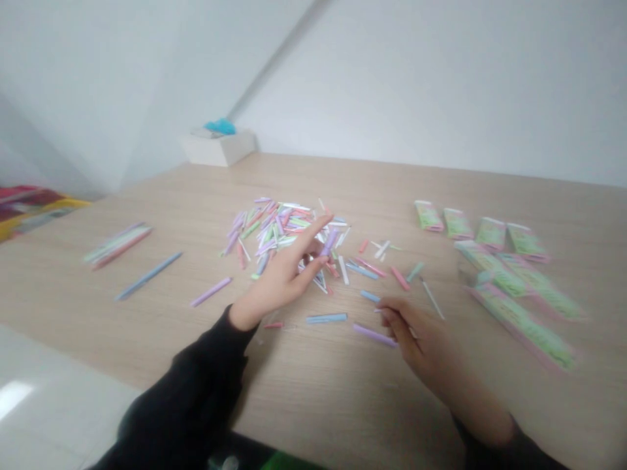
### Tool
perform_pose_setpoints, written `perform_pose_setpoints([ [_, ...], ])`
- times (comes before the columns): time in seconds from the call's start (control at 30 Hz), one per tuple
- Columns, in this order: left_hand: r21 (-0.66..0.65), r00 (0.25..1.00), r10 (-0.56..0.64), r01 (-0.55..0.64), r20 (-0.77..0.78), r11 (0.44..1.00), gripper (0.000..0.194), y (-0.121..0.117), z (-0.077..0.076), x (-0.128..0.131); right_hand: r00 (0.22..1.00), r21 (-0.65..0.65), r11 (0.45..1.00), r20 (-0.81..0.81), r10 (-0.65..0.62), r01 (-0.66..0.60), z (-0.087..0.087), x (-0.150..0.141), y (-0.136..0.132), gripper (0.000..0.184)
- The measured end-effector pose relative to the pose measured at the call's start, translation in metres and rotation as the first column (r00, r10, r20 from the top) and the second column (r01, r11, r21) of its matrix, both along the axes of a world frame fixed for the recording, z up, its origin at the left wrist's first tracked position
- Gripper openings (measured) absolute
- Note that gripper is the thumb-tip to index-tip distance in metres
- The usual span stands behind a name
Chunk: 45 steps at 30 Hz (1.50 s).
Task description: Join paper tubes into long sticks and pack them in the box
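Observation:
A loose heap of short pastel straw pieces [269,235] lies on the wooden table [343,186]. My left hand [281,281] spreads its fingers above the heap's near right side, close to a lilac piece [329,241]. My right hand [416,339] rests lower right, fingers drawn together, and whether they pinch a thin piece is hidden. Near it lie a lilac straw [375,335] and a blue straw [326,318].
Green-and-pink paper packets [524,329] lie in rows on the right of the table. Longer pastel straws [117,246] lie at the left. A white box [220,149] with something blue stands against the far wall. Colourful items [29,209] lie beyond the left edge.

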<state>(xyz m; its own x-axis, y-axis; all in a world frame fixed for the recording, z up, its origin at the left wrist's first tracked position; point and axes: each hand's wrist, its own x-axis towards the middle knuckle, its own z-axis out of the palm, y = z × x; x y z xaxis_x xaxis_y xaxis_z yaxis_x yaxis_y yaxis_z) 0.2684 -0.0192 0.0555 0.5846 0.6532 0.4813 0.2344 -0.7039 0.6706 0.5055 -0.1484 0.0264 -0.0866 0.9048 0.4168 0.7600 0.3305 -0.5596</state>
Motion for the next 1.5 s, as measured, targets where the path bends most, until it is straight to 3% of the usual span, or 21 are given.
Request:
perform_pose_setpoints([
  [0.13, 0.071, 0.999, -0.045, 0.045, 0.0, 0.996, 0.054, -0.004, -0.003, 0.002, 0.999, 0.055, 0.998, 0.032, 0.025, -0.027, -0.004, -0.002, 0.0, 0.019],
  [0.27, 0.164, 0.998, -0.062, 0.056, 0.03, 0.985, 0.063, -0.007, -0.006, 0.005, 0.998, 0.117, 0.992, 0.049, 0.034, -0.04, -0.006, 0.0, -0.001, 0.018],
  [0.4, 0.176, 0.996, -0.074, 0.065, 0.045, 0.982, 0.065, -0.009, -0.011, 0.004, 0.998, 0.134, 0.99, 0.058, 0.038, -0.045, -0.012, 0.001, -0.004, 0.017],
  [0.53, 0.104, 0.988, -0.105, 0.093, 0.115, 0.99, 0.053, -0.013, -0.015, 0.004, 0.998, 0.146, 0.989, 0.051, 0.029, -0.036, -0.016, 0.003, -0.005, 0.017],
  [0.63, -0.12, 0.949, -0.149, 0.188, 0.278, 0.975, 0.036, -0.02, -0.017, 0.014, 1.0, 0.167, 0.986, -0.013, 0.01, -0.007, -0.014, 0.001, -0.006, 0.017],
  [0.67, -0.237, 0.919, -0.136, 0.235, 0.371, 0.943, 0.031, -0.023, -0.017, 0.02, 0.998, 0.175, 0.985, -0.055, 0.005, 0.005, -0.012, 0.0, -0.007, 0.016],
  [0.73, -0.467, 0.845, -0.038, 0.332, 0.534, 0.82, 0.028, -0.029, -0.019, 0.031, 0.987, 0.188, 0.981, -0.16, -0.01, 0.04, -0.008, -0.003, -0.009, 0.016],
  [0.83, -0.72, 0.794, 0.143, 0.44, 0.591, 0.537, 0.029, -0.036, -0.025, 0.045, 0.954, 0.186, 0.978, -0.298, -0.039, 0.098, -0.004, -0.007, -0.01, 0.016],
  [0.93, -0.816, 0.774, 0.275, 0.499, 0.571, 0.292, 0.017, -0.041, -0.032, 0.053, 0.918, 0.156, 0.981, -0.394, -0.046, 0.116, -0.003, -0.008, -0.01, 0.014],
  [1.0, -0.83, 0.761, 0.331, 0.521, 0.558, 0.201, 0.007, -0.044, -0.033, 0.055, 0.901, 0.133, 0.986, -0.433, -0.032, 0.099, -0.004, -0.007, -0.009, 0.014],
  [1.13, -0.842, 0.735, 0.435, 0.529, 0.519, 0.112, 0.021, -0.046, -0.031, 0.058, 0.904, 0.117, 0.989, -0.426, -0.029, 0.087, -0.004, -0.006, -0.009, 0.014],
  [1.33, -0.85, 0.727, 0.487, 0.523, 0.484, 0.064, 0.025, -0.047, -0.027, 0.059, 0.926, 0.146, 0.979, -0.37, -0.079, 0.141, -0.004, -0.004, -0.01, 0.013],
  [1.43, -0.843, 0.739, 0.442, 0.532, 0.508, 0.079, 0.02, -0.051, -0.029, 0.059, 0.941, 0.143, 0.982, -0.332, -0.067, 0.121, -0.005, -0.003, -0.01, 0.013],
  [1.5, -0.84, 0.772, 0.349, 0.533, 0.532, 0.102, 0.011, -0.054, -0.032, 0.059, 0.938, 0.152, 0.981, -0.341, -0.063, 0.121, -0.004, -0.002, -0.009, 0.015],
])
